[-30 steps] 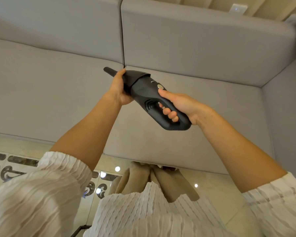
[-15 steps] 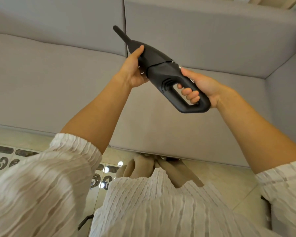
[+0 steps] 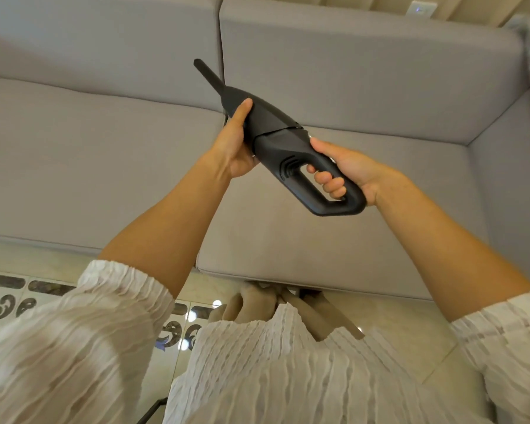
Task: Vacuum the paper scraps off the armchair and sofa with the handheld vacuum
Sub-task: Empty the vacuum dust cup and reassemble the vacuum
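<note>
Above the grey sofa, the black handheld vacuum was gripped by the right hand at its handle, its nose clasped by the left hand.

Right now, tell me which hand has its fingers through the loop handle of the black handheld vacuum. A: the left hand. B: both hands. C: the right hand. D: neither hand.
C: the right hand curls its fingers through the loop handle of the black handheld vacuum, while the left hand grips the tapered front body.
</note>
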The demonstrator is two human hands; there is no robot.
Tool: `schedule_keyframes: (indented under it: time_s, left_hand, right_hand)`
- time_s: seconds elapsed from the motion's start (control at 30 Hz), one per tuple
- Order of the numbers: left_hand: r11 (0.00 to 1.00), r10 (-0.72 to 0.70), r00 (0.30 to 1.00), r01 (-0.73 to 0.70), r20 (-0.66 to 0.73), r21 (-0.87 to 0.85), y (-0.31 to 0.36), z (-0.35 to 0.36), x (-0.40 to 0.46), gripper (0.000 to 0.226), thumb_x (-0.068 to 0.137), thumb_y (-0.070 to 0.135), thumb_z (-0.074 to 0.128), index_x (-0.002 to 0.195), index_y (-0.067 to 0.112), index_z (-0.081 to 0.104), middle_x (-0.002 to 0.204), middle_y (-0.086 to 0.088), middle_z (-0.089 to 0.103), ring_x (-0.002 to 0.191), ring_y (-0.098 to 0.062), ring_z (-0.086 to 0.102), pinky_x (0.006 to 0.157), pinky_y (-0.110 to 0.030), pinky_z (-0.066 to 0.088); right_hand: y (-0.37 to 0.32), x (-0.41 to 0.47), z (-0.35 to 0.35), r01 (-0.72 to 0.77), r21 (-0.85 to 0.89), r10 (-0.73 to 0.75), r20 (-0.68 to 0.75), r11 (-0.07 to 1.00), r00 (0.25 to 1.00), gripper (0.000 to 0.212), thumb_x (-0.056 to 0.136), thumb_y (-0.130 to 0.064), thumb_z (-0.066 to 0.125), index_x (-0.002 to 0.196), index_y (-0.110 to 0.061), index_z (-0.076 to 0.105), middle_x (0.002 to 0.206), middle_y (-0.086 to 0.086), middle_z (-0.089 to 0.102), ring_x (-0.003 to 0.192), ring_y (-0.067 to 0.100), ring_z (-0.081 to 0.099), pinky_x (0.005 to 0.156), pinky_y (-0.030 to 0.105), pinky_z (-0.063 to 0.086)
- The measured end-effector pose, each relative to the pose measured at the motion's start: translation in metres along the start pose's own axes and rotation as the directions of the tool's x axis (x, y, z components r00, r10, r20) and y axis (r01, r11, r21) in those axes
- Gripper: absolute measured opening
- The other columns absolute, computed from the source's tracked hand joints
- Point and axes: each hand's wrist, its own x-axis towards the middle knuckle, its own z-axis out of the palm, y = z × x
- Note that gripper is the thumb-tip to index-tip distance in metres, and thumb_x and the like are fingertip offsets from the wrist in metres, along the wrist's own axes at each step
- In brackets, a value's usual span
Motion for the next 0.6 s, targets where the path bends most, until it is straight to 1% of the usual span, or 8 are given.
schedule_keyframes:
  time_s: [0.07,0.2,0.27,0.33,0.4,0.47,0.6]
  left_hand:
    - [1.0,0.021,1.0,-0.021,0.018,0.009,0.001,-0.002,0.001,0.054,0.094,0.048,0.056,0.133,0.011,0.054,0.123,-0.012,0.067,0.112,-0.03,0.065,0.098,-0.047,0.051]
    - [0.999,0.035,0.999,-0.035,0.025,0.026,0.006,-0.002,0.001,0.051,0.094,0.046,0.055,0.131,0.011,0.056,0.123,-0.011,0.068,0.113,-0.028,0.065,0.099,-0.045,0.051]
    - [1.0,0.026,0.999,-0.026,0.019,-0.002,0.004,0.0,0.001,0.05,0.093,0.046,0.055,0.128,0.009,0.058,0.12,-0.012,0.069,0.11,-0.029,0.066,0.096,-0.044,0.053]
    - [1.0,0.024,1.0,-0.024,0.008,0.0,0.002,0.007,0.005,0.047,0.091,0.043,0.057,0.121,0.007,0.061,0.114,-0.013,0.07,0.103,-0.029,0.068,0.089,-0.042,0.056]
    - [0.999,0.028,1.0,-0.028,0.001,0.034,0.002,0.015,0.008,0.052,0.088,0.044,0.063,0.125,0.006,0.06,0.115,-0.013,0.07,0.104,-0.029,0.068,0.085,-0.042,0.057]
    - [0.997,0.025,1.0,-0.025,-0.004,0.076,0.002,0.025,0.016,0.058,0.085,0.046,0.068,0.128,0.008,0.059,0.117,-0.013,0.07,0.107,-0.03,0.068,0.087,-0.043,0.057]
    - [0.991,0.026,0.999,-0.019,-0.048,0.136,-0.005,0.044,0.03,0.054,0.085,0.047,0.068,0.123,0.009,0.061,0.114,-0.012,0.071,0.107,-0.028,0.068,0.094,-0.043,0.055]
  right_hand:
    - [0.003,0.0,0.005,0.027,0.004,-0.027,-0.012,1.0,1.0,0.045,0.094,-0.055,0.048,0.075,-0.014,0.051,0.05,-0.004,0.044,0.032,0.004,0.033,0.029,0.014,0.03]
    - [0.006,0.001,0.011,0.076,-0.034,-0.078,-0.061,0.996,0.995,0.044,0.093,-0.055,0.051,0.077,-0.014,0.052,0.052,-0.004,0.046,0.035,0.006,0.034,0.033,0.016,0.03]
    - [0.005,0.001,0.013,0.09,-0.069,-0.096,-0.083,0.994,0.992,0.042,0.093,-0.054,0.053,0.078,-0.014,0.052,0.054,-0.003,0.047,0.036,0.007,0.035,0.034,0.017,0.031]
    - [0.005,0.003,0.013,0.12,-0.107,-0.13,-0.097,0.987,0.987,0.041,0.093,-0.052,0.053,0.079,-0.014,0.053,0.055,-0.002,0.049,0.039,0.008,0.036,0.035,0.018,0.033]
    - [0.006,0.005,0.013,0.144,-0.125,-0.158,-0.113,0.982,0.981,0.041,0.094,-0.051,0.053,0.079,-0.013,0.053,0.056,-0.001,0.05,0.04,0.009,0.038,0.036,0.019,0.034]
    - [0.003,0.006,0.006,0.156,-0.115,-0.171,-0.13,0.981,0.977,0.041,0.094,-0.051,0.053,0.079,-0.013,0.054,0.056,0.0,0.051,0.04,0.009,0.039,0.037,0.019,0.035]
    - [-0.009,0.006,-0.016,0.146,-0.112,-0.162,-0.148,0.983,0.976,0.041,0.094,-0.05,0.054,0.079,-0.012,0.055,0.056,-0.001,0.051,0.04,0.009,0.04,0.037,0.019,0.036]
